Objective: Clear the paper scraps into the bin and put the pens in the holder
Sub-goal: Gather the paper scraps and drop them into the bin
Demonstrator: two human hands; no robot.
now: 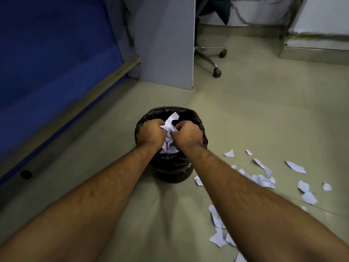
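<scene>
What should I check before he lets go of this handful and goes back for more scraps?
1. Both hands over the bin opening: ok; left hand and right hand sit above it.
2. Grip on the bunched scraps: ok, both hands hold them.
3. Liner still over the rim: ok.
4. Room left in the bin: cannot tell.
5. Floor cleared: not ok; loose scraps lie right of the bin.
6. Pens and holder located: cannot tell, none in view.
</scene>
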